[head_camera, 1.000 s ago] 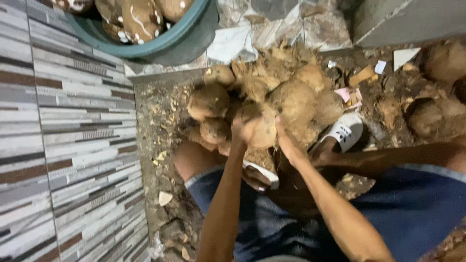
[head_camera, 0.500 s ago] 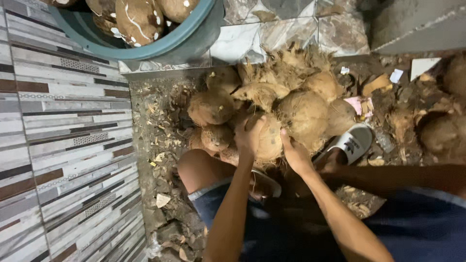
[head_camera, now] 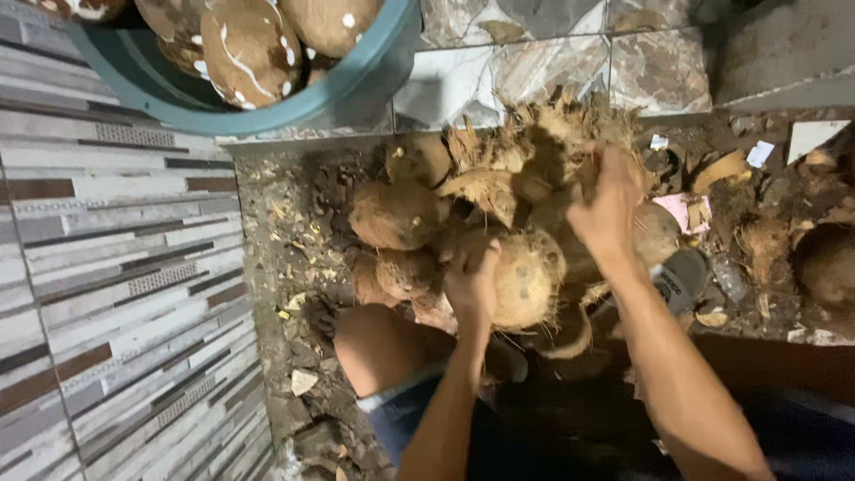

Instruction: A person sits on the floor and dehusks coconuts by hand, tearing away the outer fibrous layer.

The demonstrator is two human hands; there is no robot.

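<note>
At mid-frame the husked coconut (head_camera: 525, 278) lies roundish, its long axis unclear. The left hand (head_camera: 470, 283) clamps its side; the right hand (head_camera: 608, 209) closes on husk fibre (head_camera: 499, 183) above it.

Both forearms reach forward; the left hand (head_camera: 470, 281) curls shut, fingers bent under, while the right hand (head_camera: 608, 207) grips higher up, knuckles raised.

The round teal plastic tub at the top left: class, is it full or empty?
Full, or nearly: the round teal plastic tub holds several husked brown coconuts heaped above its rim.
</note>
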